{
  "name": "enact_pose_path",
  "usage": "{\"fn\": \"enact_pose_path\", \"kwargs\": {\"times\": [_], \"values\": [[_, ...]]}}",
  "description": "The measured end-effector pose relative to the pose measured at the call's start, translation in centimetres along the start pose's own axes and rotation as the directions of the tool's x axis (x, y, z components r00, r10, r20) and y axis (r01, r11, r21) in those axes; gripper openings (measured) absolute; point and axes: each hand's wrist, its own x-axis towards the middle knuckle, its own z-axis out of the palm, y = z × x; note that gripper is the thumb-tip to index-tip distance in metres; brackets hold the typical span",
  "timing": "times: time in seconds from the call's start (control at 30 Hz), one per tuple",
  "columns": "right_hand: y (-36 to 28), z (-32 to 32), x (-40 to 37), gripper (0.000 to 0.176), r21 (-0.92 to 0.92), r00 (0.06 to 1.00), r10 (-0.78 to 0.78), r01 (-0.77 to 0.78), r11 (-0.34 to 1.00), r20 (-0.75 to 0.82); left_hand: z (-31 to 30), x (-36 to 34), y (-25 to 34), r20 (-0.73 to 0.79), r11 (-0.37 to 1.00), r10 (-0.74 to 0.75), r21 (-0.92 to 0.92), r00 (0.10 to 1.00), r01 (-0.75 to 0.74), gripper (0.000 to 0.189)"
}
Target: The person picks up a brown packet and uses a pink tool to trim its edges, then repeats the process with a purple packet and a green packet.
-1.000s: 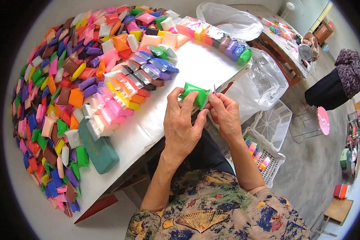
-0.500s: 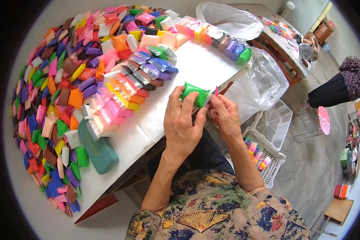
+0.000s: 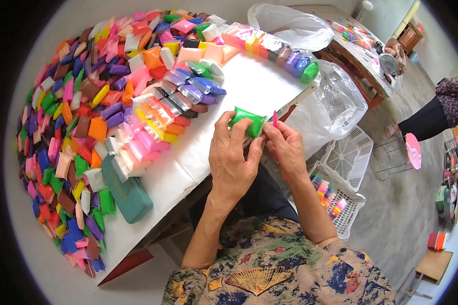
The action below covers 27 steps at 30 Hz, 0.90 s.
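Observation:
A shiny green packet [image 3: 249,122], like a small clay pouch, is held over the table's front edge. My left hand [image 3: 233,160] grips it, index and middle fingers on top and thumb at the lower side. My right hand [image 3: 286,147] is closed at the packet's right end, thumb and forefinger pinched together. A thin pink pointed piece [image 3: 275,119] sticks up from that pinch; the rest of it is hidden by the fingers. Left of my hands, rows of clear-wrapped coloured packets [image 3: 163,114] lie on the white tabletop [image 3: 193,152].
A big heap of coloured packets [image 3: 66,152] covers the table's left side, with a green case [image 3: 127,190] beside it. A long multicoloured strip [image 3: 269,48] lies at the back. Plastic bags [image 3: 341,96] hang at right above white baskets [image 3: 348,203]. Another person [image 3: 437,107] stands farther off.
Both hands stay nearly in place on the green packet. Its clear right end shows less now, near my right fingertips. The camera view has shifted slightly, and the other person has moved a little.

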Motion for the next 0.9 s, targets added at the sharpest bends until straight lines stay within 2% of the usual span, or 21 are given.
{"fn": "enact_pose_path", "kwargs": {"times": [0.07,0.27,0.37,0.57,0.77,0.9], "values": [[-0.1,-0.1,0.1,0.023,-0.018,1.000,0.011,-0.011,1.000,-0.007,-0.2,0.3,0.2,0.019,0.997,-0.056,-0.060,0.998,0.057,0.030],[-0.3,-0.1,0.4,0.021,-0.049,1.000,0.016,-0.016,0.999,-0.011,-0.1,1.5,0.3,0.014,0.991,-0.130,-0.007,0.991,0.130,0.021],[-0.4,0.1,0.3,0.021,-0.038,1.000,-0.007,0.007,0.999,-0.010,-0.5,2.2,1.4,0.093,0.957,-0.280,-0.052,0.955,0.286,0.025],[-0.3,-0.1,0.3,0.021,-0.044,1.000,-0.019,0.018,0.999,-0.001,0.3,2.3,0.6,0.011,0.972,-0.235,-0.021,0.972,0.236,0.023],[-0.5,-0.2,0.2,0.021,-0.006,1.000,0.002,-0.002,1.000,0.007,0.4,2.3,0.3,0.023,0.967,-0.249,-0.048,0.968,0.250,0.021],[-0.5,-0.3,0.3,0.023,0.023,1.000,0.015,-0.016,1.000,0.023,0.0,2.6,0.8,0.083,0.946,-0.316,-0.051,0.945,0.320,0.022]]}}
